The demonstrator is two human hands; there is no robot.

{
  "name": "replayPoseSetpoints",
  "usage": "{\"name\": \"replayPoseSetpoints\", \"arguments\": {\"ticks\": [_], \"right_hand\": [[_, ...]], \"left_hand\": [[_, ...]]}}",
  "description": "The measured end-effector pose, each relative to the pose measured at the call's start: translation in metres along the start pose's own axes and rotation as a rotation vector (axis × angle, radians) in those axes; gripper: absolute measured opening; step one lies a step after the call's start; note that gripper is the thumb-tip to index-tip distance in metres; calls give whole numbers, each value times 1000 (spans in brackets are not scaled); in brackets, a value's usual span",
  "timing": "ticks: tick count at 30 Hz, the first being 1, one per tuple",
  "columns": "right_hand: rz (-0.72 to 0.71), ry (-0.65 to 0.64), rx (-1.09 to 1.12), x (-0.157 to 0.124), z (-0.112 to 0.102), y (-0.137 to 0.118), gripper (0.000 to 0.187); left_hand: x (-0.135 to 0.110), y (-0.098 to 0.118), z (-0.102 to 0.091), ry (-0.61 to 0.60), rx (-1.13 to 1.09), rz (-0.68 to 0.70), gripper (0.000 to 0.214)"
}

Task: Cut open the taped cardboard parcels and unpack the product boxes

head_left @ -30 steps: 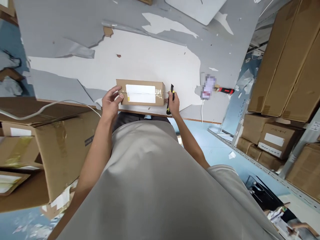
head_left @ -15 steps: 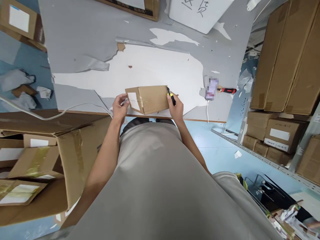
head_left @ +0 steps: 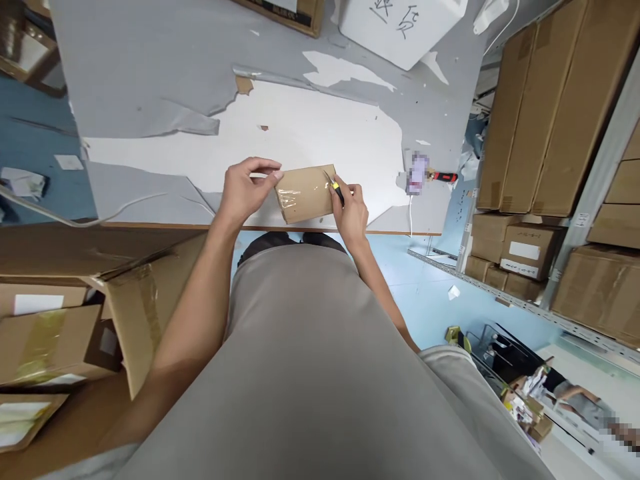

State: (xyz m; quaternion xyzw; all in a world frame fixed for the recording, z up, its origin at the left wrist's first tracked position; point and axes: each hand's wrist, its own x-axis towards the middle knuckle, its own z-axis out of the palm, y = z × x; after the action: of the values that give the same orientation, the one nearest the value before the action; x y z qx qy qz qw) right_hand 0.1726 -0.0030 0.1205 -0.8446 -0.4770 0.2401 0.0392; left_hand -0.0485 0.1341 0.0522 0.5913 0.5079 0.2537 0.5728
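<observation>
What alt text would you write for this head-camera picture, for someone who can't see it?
Seen from above, a person's left hand grips a small taped cardboard box at a table while the right hand holds a yellow-and-black utility knife against its end.

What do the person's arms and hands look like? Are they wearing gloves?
No gloves. The left hand and right hand are bare, no rings or watch showing. Both forearms are bare too, below a plain beige-grey shirt.

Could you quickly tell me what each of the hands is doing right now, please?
Left hand: closed on the left end of the small cardboard box.
Right hand: closed around a yellow-and-black utility knife, its tip at the box's right end.
</observation>
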Motion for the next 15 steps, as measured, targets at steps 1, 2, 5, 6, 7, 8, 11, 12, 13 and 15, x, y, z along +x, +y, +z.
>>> {"name": "replayPoseSetpoints", "arguments": {"ticks": [1,2,5,6,7,8,11,12,13,15], "right_hand": [[15,18,5,-1,-2,0,61],[26,40,10,-3,-4,-1,61],[20,86,33,-15,-8,-8,59],[3,79,47,-21,-9,-13,59],[-21,58,64,-27,-9,-18,59],[-52,26,85,-33,-9,-24,58],[-131,-76,150,-49,-6,-44,57],[-141,-105,164,-52,-5,-50,57],[-141,-132,170,-55,-4,-56,56],[-127,-177,165,-56,-2,-64,55]], "left_hand": [[1,6,-2,-23,-2,3,27],[1,10,-3,-39,-5,5,25],[1,10,-5,-66,-20,6,24],[1,8,-5,-70,-28,2,25],[0,6,-5,-73,-36,-3,27],[-1,4,-5,-75,-44,-9,29],[-3,2,-4,-86,-53,-18,35],[-3,2,-4,-94,-52,-16,35],[-2,2,-5,-104,-54,-12,35],[-1,1,-6,-120,-68,-1,32]]}}
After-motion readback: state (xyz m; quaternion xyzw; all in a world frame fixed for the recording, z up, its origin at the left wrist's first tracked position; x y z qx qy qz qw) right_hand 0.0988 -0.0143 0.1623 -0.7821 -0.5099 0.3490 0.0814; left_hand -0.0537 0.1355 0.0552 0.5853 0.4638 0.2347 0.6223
